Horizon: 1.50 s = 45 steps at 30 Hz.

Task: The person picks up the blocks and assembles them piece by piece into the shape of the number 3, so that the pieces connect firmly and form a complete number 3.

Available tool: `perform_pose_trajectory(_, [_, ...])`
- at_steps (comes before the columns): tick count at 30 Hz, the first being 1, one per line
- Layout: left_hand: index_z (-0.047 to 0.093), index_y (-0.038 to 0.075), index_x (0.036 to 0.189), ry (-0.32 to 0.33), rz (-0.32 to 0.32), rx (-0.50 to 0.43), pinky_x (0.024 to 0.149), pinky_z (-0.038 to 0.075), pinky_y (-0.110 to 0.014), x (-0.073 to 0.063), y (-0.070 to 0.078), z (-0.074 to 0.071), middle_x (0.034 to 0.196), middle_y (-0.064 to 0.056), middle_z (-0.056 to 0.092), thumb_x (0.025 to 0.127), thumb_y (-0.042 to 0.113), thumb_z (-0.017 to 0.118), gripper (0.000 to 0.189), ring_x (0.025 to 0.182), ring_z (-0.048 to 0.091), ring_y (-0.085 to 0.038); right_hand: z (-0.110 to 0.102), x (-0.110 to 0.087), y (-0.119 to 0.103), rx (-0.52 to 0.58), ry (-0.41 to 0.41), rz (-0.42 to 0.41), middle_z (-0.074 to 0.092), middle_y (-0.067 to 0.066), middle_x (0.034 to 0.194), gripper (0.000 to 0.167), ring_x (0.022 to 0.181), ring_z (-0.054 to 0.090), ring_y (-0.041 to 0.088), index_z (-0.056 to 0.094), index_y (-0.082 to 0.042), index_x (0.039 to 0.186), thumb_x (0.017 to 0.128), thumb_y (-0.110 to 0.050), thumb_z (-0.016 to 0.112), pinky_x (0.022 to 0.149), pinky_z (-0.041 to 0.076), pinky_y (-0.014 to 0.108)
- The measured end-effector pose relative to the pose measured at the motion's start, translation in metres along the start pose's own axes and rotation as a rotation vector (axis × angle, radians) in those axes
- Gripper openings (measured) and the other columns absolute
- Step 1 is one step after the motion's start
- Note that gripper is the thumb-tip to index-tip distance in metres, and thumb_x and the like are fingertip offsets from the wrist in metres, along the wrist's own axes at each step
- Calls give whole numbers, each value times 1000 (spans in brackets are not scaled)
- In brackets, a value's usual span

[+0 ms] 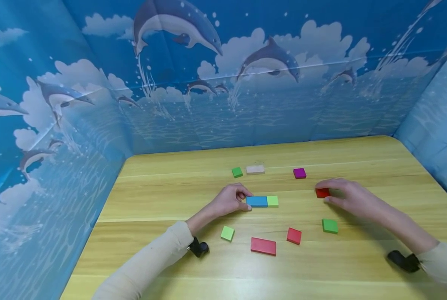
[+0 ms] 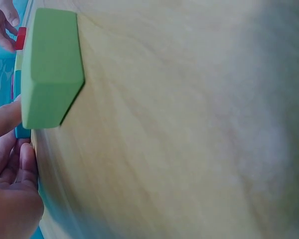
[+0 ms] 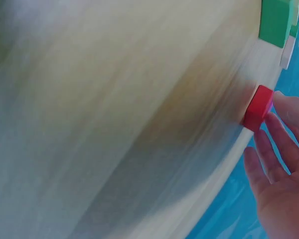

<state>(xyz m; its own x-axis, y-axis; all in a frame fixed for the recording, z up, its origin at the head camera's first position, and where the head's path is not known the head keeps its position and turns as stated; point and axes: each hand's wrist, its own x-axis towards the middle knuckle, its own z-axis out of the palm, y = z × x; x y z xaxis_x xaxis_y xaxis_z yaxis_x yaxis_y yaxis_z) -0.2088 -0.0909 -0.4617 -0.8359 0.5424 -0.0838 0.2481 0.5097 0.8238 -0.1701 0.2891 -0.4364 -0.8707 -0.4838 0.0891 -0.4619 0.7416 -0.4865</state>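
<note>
At the middle of the table, a blue rectangular block [image 1: 257, 201] lies end to end with a light green square block [image 1: 272, 201]. My left hand [image 1: 231, 198] holds the blue block's left end between thumb and fingers. Farther right, my right hand [image 1: 349, 198] pinches a red square block [image 1: 322, 193] from its right side, thumb and index finger at opposite edges. The right wrist view shows this red block [image 3: 258, 108] at the fingertips, with the other fingers spread. Close to the left wrist camera, a light green block [image 2: 52, 64] partly hides the blue one.
Behind the hands lie a green block [image 1: 237, 172], a pale block [image 1: 255, 169] and a purple block [image 1: 300, 173]. Nearer are a light green block [image 1: 227, 233], a long red block [image 1: 263, 246], a red square block [image 1: 294, 236] and a green block [image 1: 330, 226]. Dolphin-print curtains [image 1: 223, 121] border the table.
</note>
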Motion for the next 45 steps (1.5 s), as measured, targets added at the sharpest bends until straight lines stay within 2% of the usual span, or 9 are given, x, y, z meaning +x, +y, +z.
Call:
perform_pose_trajectory(9, [73, 9, 107, 6, -12, 12, 73, 45, -23, 0, 1, 0, 93, 1, 59, 80, 9, 83, 29, 80, 50, -12, 2, 4, 4, 43, -35, 68, 64, 13, 120, 40, 106, 61, 33, 64, -8, 127, 88, -6, 73, 85, 50, 51])
perform_pose_trajectory(15, [72, 9, 107, 11, -11, 8, 73, 45, -24, 0, 2, 0, 93, 1, 59, 80, 9, 83, 29, 80, 50, -12, 7, 11, 0, 50, -28, 59, 65, 12, 119, 38, 106, 61, 33, 66, -8, 126, 88, -5, 72, 86, 50, 48])
perform_pose_trajectory(21, [73, 8, 107, 15, -7, 0, 73, 45, -23, 0, 1, 0, 93, 1, 59, 79, 9, 83, 29, 81, 50, -12, 11, 21, -4, 65, -46, 46, 65, 15, 121, 38, 110, 60, 37, 65, -7, 127, 89, -5, 71, 88, 48, 52])
perform_pose_trajectory(33, [73, 8, 106, 19, 0, -10, 72, 44, -24, 1, -2, 0, 92, 0, 59, 79, 8, 83, 28, 79, 50, -13, 18, 33, -14, 63, -53, 40, 64, 14, 124, 39, 113, 58, 37, 65, -9, 128, 89, -6, 70, 90, 47, 55])
perform_pose_trajectory(45, [73, 7, 107, 16, 5, -22, 71, 44, -23, 0, -1, 0, 92, -1, 59, 80, 7, 82, 29, 79, 49, -12, 23, 46, -26, 87, -73, 11, 64, 13, 122, 39, 103, 59, 30, 65, -9, 128, 90, -8, 71, 82, 50, 47])
